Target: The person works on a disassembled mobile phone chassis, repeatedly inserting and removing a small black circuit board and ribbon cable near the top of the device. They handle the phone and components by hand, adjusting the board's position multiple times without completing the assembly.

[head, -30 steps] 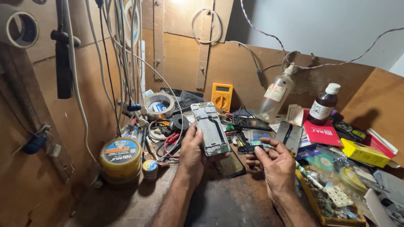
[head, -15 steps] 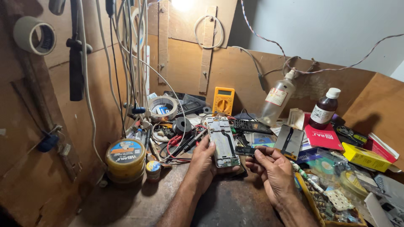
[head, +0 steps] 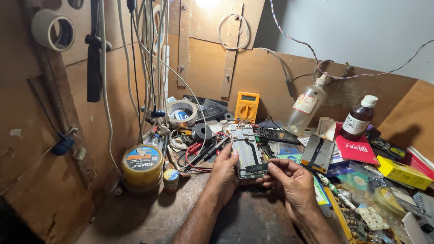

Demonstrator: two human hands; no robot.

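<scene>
Two bare hands worked on an opened slim grey phone frame (head: 244,149) held just above a cluttered, worn brown table (head: 149,217).

The left hand (head: 224,174) came up from below with its forearm angled in, fingers wrapped along the frame's left edge and thumb pressed against it, gripping it upright and tilted slightly away. The right hand (head: 291,178) sat palm-up beside it, fingers curled, pinching a small dark part at the frame's lower end between thumb and fingertips. The frame showed bare metal and a pale inner board. Near the left hand stood a squat yellow tin with a round blue label (head: 141,165); behind lay a yellow rectangular multimeter (head: 246,106) and a roll of tape (head: 181,113).
</scene>
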